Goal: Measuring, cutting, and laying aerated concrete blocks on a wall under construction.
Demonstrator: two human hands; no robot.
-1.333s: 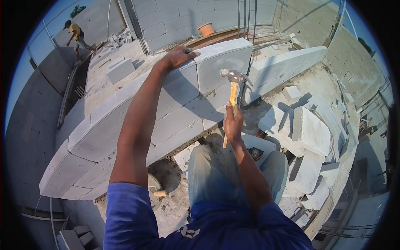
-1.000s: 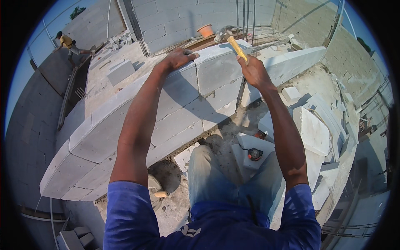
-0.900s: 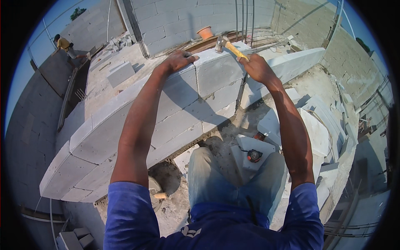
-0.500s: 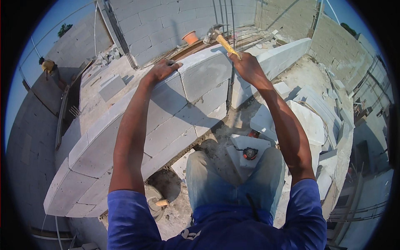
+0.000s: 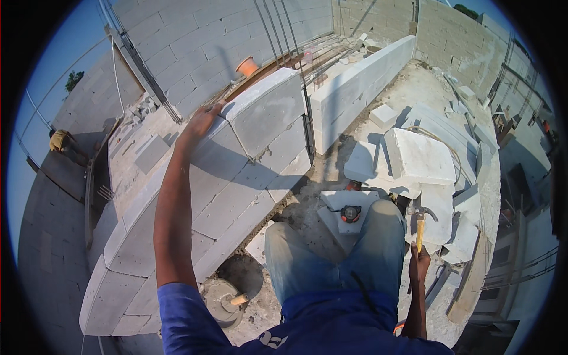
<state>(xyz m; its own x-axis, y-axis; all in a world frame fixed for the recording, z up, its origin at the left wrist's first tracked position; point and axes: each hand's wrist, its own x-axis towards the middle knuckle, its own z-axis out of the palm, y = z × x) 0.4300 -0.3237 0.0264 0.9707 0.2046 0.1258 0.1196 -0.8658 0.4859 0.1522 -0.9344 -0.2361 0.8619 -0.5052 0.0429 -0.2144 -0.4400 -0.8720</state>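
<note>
**Grey block wall, hand on top, hammer held low**

Grey block makes up the wall (image 5: 195, 195) that curves across the left of the view, with a taller wall behind it. The top block (image 5: 269, 109) stands higher than the course beside it, at the wall's right end, by a bundle of upright steel bars (image 5: 305, 127). To the right, loose blocks (image 5: 420, 157) lie piled on the dusty floor. A bucket (image 5: 222, 299) with a trowel handle sits at the wall's foot. The left hand (image 5: 201, 123) rests flat, fingers spread, on the wall top, touching the top block's left edge. The right hand (image 5: 419, 266) hangs low by the right leg, fist closed round the yellow handle of a hammer (image 5: 420, 222), its head pointing up. A small orange tape measure (image 5: 350, 213) lies on a block just past the knees.
</note>
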